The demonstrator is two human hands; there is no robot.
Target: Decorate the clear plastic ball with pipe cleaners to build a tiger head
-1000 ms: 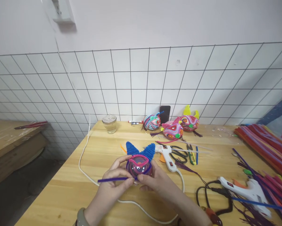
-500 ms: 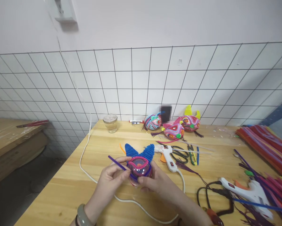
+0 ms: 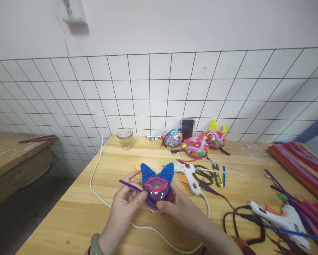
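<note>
A clear round ball ornament (image 3: 159, 194) with a pink pipe-cleaner outline and two blue pipe-cleaner ears (image 3: 166, 173) sits between my hands above the table. My left hand (image 3: 128, 198) pinches a purple pipe cleaner (image 3: 129, 185) between thumb and fingers at the ball's left side; its free end sticks out to the upper left. The rest of the purple strip curves round the lower front of the ball. My right hand (image 3: 173, 205) is closed round the ball's right side, its thumb pressing the purple strip at the front. The ball's underside is hidden.
Behind lies a white glue gun (image 3: 189, 175) beside scissors (image 3: 203, 174) and a green-handled snipper (image 3: 217, 175). Finished colourful ornaments (image 3: 196, 146) stand by the wall, with a glass (image 3: 125, 139) to their left. Another glue gun (image 3: 281, 219) and pipe-cleaner bundles (image 3: 298, 170) lie right.
The purple strip's free end has swung slightly down and left with my left fingers, which have shifted a little on it. My right hand keeps its grip on the ball.
</note>
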